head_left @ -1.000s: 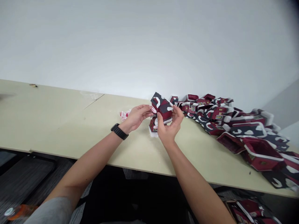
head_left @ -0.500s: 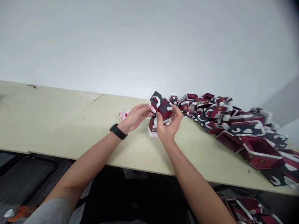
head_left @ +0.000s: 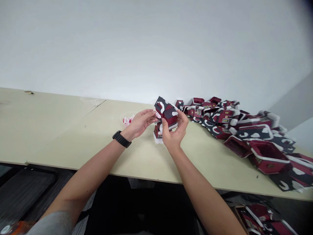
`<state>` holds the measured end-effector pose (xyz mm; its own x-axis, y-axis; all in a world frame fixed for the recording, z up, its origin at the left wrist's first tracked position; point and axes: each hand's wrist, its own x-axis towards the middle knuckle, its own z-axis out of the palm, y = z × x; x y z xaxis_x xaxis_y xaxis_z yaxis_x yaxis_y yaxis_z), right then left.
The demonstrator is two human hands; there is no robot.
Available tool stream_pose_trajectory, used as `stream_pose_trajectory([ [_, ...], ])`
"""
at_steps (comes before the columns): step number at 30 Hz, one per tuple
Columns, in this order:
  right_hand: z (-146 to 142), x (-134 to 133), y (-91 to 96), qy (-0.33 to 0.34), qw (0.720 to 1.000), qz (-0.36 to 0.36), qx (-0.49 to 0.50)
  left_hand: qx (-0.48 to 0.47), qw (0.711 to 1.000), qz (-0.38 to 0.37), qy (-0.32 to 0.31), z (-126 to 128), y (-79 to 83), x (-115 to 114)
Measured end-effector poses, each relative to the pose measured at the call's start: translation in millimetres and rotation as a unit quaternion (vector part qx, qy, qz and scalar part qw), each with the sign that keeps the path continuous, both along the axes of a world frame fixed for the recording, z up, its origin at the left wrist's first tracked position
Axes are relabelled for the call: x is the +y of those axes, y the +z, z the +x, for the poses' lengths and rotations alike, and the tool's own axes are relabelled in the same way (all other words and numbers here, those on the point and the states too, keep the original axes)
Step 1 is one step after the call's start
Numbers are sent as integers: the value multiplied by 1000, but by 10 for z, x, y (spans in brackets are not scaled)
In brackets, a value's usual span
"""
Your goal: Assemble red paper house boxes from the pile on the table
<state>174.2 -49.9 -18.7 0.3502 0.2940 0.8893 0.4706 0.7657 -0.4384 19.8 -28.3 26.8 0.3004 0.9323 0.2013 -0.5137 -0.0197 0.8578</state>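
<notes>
Over the middle of the pale table (head_left: pixel 97 143), a maroon toy house with a dark snow-patched roof (head_left: pixel 168 113) is held tilted between both hands. The right hand (head_left: pixel 175 133) grips it, thumb on the near face and the other fingers curled around the right side. The left hand (head_left: pixel 140 124) has its thumb and fingertips drawn together, seeming to pinch a red-and-white striped piece (head_left: pixel 158 114) at the house's left side; whether that piece is attached cannot be told. A maroon section with a white base (head_left: pixel 157 134) shows just below; whether it is joined is unclear too. Good handling here probably means a firm right-hand hold, with light, even fingertip pressure on the striped piece, sparing the white trim. The table's near edge runs in front of the forearms, and the wall (head_left: pixel 137 49) rises behind. A heap of similar houses (head_left: pixel 225 117) crowds the right, so the roomier side is the left, beyond a striped bundle (head_left: pixel 126 121) near the left hand.
</notes>
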Motion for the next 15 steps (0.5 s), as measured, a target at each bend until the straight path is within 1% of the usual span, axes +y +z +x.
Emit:
stream_pose_trajectory([
  [4, 4, 5, -7, 6, 1000, -13, 1, 2, 1000, -3, -3, -3, 6, -11],
  [15, 4, 9, -7, 4, 1000, 7, -8, 2, 1000, -7, -8, 3, 10, -27],
])
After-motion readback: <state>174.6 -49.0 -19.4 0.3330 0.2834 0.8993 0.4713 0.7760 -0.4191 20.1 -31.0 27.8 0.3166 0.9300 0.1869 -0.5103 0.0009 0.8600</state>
